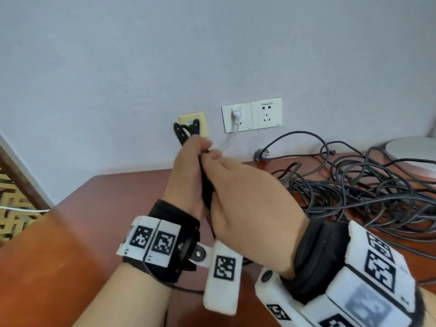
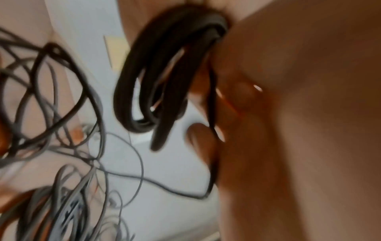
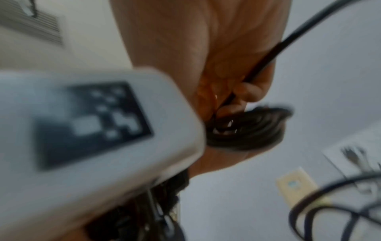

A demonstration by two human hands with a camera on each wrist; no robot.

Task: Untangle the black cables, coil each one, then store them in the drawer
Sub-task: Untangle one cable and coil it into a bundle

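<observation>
I hold both hands up over the red-brown table (image 1: pixel 94 244). My left hand (image 1: pixel 188 171) grips a coiled black cable (image 1: pixel 182 134), whose loops stick out above its fingers. In the left wrist view the coil (image 2: pixel 164 73) hangs as several loops from that grip. My right hand (image 1: pixel 250 199) presses against the left and pinches a strand of the same cable (image 3: pixel 266 60) between thumb and fingers, next to the coil (image 3: pixel 247 130). A tangled pile of black cables (image 1: pixel 365 197) lies on the table to the right, also blurred in the left wrist view (image 2: pixel 41 114). No drawer is in view.
On the wall behind are a beige plate (image 1: pixel 200 119) and two white sockets, one with a white charger (image 1: pixel 236 113) plugged in. A grey plug (image 1: pixel 260 154) lies by the wall. A round white base (image 1: pixel 412 154) stands at the far right, a wooden lattice (image 1: pixel 11 204) at the left.
</observation>
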